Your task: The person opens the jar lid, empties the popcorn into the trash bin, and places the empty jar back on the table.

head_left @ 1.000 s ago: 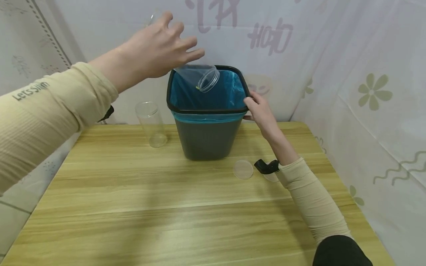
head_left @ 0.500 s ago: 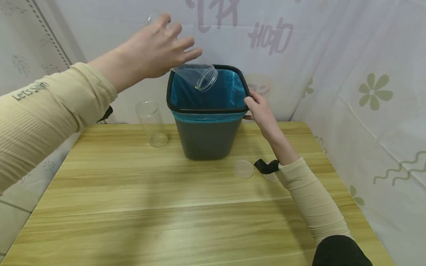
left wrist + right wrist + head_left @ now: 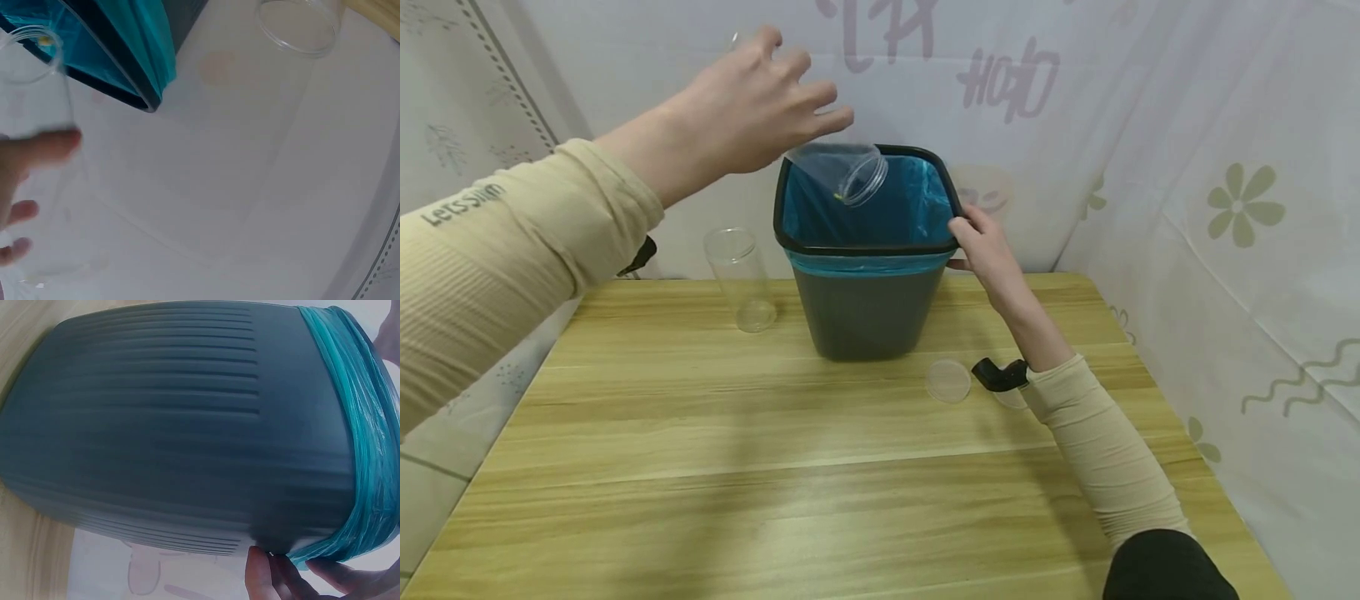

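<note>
My left hand grips a clear plastic jar, tipped so its threaded mouth points down over the trash can's opening. A small yellow bit shows at the jar's mouth in the left wrist view. The dark grey trash can stands upright at the back of the table, lined with a blue bag under a black rim. With thumb and fingers, my right hand holds the can's right rim. In the right wrist view, its fingertips lie against the can's side, just below the bag's edge.
Left of the can, a second clear jar stands upright without a lid. A clear round lid lies on the wooden table, and another lid is partly hidden by the right wrist. A printed white curtain hangs behind.
My left hand and the tipped jar have shifted slightly to the left over the can. The right hand keeps its hold on the rim, and the can stays in place.
</note>
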Tool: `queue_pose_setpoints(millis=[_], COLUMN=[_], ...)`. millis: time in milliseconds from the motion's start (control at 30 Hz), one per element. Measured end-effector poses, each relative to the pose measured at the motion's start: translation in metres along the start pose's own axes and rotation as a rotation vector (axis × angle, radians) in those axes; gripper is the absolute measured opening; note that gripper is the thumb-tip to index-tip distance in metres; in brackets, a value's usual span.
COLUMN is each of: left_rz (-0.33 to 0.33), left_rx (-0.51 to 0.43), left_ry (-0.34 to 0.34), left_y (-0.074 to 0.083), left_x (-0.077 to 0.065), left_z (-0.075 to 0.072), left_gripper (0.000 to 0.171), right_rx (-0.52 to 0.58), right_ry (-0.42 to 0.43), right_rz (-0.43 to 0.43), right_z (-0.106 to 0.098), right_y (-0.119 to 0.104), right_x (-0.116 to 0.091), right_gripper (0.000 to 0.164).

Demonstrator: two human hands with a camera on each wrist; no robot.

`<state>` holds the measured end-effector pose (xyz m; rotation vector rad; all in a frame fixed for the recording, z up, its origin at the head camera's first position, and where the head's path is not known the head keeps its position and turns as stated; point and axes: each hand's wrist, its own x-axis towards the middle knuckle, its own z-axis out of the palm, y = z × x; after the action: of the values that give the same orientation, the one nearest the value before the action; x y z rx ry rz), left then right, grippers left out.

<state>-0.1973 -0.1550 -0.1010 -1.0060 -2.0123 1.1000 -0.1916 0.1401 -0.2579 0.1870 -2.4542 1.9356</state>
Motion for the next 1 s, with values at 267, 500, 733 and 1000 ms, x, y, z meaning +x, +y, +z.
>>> queue_pose_setpoints(millis=[267, 500, 733, 1000], left_rz=[0.004, 0.059, 0.002, -0.025], left_rx=[0.0, 0.046, -0.036, -0.044], left_ry=[-0.021, -0.006, -0.045, -0.063], left_y=[-0.0005, 0.0008, -0.0002, 0.0009], left_x=[0.0008, 0.0013, -0.0005, -0.0049], left_z=[0.0006, -0.0003, 0.0003, 0.0006], left_gripper=[0.069, 0.08, 0.064, 0.069], right_rx=[-0.008, -0.003, 0.004, 0.002], right_ry=[0.004, 0.001, -0.01, -0.015], right_rz=[-0.006, -0.01, -0.015, -0.006], right_z=[0.0008, 0.0013, 0.0033, 0.0044], right_y=[-0.0005, -0.0002, -0.0002, 0.0009], right_x=[-0.0005, -0.0009, -0.0005, 0.0001], right_gripper=[0.054, 0.054, 0.053, 0.053])
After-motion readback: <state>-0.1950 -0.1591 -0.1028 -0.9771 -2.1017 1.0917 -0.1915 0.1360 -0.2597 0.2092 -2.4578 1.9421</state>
